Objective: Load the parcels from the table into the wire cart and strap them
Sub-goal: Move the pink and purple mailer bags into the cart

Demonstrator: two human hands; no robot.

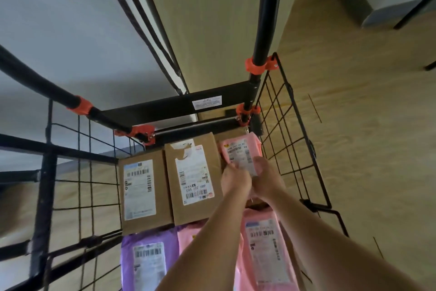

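I look straight down into a black wire cart point(280, 130) with orange clamps. Two brown cardboard boxes lie side by side on its floor: one at the left point(144, 194) and a larger one in the middle point(193, 177), both with white labels up. At the far right corner a small pink mailer point(240, 151) stands on edge. My left hand point(236, 181) and my right hand point(267, 178) both grip its near end. Nearer me lie a purple mailer point(146, 260) and a long pink mailer point(266, 248), partly hidden under my forearms.
Black elastic straps point(141, 19) hang down along the cart's handle frame point(269, 7) at the far side. Light wooden floor point(365, 125) surrounds the cart. A grey wall lies at the left, and furniture legs point(415, 9) stand at the upper right.
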